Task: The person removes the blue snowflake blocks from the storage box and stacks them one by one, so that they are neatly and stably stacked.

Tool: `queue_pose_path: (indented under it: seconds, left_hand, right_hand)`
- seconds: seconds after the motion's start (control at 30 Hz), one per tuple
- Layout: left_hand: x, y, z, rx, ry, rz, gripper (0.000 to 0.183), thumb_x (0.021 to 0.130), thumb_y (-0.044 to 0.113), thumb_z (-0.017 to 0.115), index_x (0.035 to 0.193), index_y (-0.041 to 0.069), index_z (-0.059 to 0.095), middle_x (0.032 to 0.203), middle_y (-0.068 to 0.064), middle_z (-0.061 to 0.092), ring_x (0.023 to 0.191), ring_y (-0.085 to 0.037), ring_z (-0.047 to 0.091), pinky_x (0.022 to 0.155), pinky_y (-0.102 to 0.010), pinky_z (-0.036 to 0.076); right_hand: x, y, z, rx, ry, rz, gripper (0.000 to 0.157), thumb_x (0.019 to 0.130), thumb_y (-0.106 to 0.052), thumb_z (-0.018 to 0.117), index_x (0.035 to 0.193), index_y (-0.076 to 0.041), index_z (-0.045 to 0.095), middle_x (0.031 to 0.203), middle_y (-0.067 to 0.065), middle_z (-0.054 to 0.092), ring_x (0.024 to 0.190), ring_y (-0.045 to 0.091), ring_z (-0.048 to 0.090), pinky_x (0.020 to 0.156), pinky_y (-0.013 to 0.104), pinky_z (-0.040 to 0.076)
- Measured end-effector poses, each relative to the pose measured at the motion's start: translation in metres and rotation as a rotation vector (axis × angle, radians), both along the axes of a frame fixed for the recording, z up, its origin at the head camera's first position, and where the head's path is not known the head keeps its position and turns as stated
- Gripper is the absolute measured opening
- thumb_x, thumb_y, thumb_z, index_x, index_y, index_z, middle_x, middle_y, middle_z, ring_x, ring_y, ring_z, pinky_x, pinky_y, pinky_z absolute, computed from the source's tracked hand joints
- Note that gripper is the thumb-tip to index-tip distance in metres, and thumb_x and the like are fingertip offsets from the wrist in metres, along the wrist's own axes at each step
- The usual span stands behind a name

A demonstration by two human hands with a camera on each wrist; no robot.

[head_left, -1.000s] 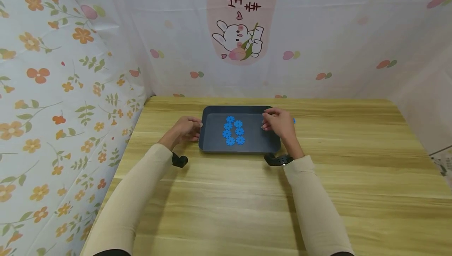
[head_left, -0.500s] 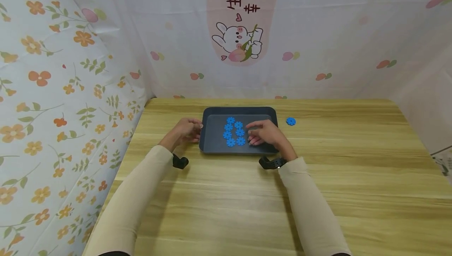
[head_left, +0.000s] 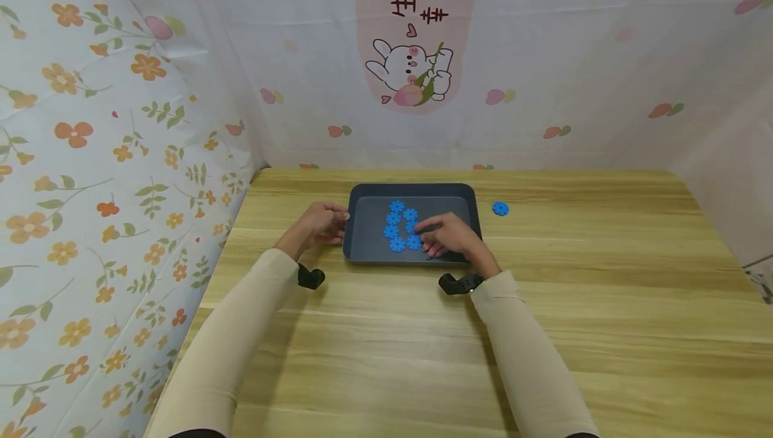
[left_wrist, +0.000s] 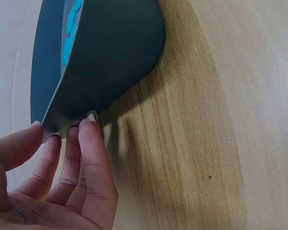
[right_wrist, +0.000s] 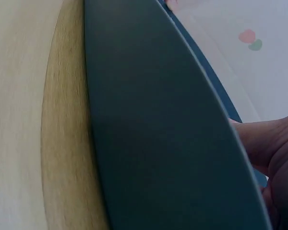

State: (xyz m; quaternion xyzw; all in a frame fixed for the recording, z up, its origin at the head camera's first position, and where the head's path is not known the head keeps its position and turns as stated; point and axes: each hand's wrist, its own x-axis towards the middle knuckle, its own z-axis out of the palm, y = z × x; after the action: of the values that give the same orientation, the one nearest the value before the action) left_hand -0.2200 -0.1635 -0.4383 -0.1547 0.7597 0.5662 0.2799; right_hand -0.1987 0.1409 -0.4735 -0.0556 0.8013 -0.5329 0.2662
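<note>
Head view: your right hand [head_left: 448, 234] reaches over the dark grey tray [head_left: 368, 223], index finger stretched leftward, its tip right at the middle disc [head_left: 410, 225] of the near-side column of blue toothed discs [head_left: 391, 231]. That disc lies just left of your fingertip; whether you touch it or hover, I can't tell. Your other right fingers curl underneath, and you pinch nothing that shows. The discs form a loop whose long axis runs away from you, while the tray's runs side to side. Your right hand is the nearer; your left hand [head_left: 323, 223] is out at the tray's left end.

Against half a second ago, your index has gone left: then it stops short of the column, now it covers part of it. The lone blue disc [head_left: 500, 208], right of the tray, is in plain sight; a second ago your hand hides most of it. The loop looks unchanged.

Left wrist view: your thumb and fingers pinch the tray's rim.

Right wrist view: the tray's outer wall blocks your right fingertips.
</note>
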Motion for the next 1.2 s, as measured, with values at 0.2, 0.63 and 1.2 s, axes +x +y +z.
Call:
queue_pose_path:
  seconds: [0.2,0.63,1.2]
  left_hand:
    - [-0.001,-0.001,0.001,0.001,0.011,-0.006,0.032,0.099,0.016,0.056,0.129,0.007,0.056,0.108,-0.015,0.063,0.078,-0.023,0.064,0.076,-0.035,0.056]
    - [-0.002,0.005,0.001,-0.011,0.016,-0.002,0.031,0.098,0.014,0.057,0.128,0.006,0.057,0.107,-0.014,0.063,0.077,-0.023,0.063,0.074,-0.036,0.056]
    - [-0.001,0.005,0.003,-0.011,-0.005,0.004,0.032,0.099,0.015,0.057,0.130,0.006,0.056,0.115,-0.018,0.061,0.078,-0.023,0.062,0.076,-0.037,0.056]
  right_hand:
    - [-0.002,-0.005,-0.003,0.026,0.010,0.038,0.030,0.093,-0.009,0.065,0.122,-0.008,0.067,0.075,0.011,0.069,0.059,0.020,0.067,0.061,0.034,0.058]
    - [-0.004,-0.010,0.000,0.170,0.082,0.123,0.021,0.090,-0.005,0.066,0.110,-0.006,0.068,0.075,0.010,0.067,0.060,0.019,0.064,0.061,0.033,0.057]
    - [-0.003,-0.012,0.004,0.204,0.064,0.175,0.023,0.090,-0.003,0.063,0.112,-0.008,0.066,0.076,0.011,0.067,0.062,0.020,0.064,0.061,0.033,0.056]
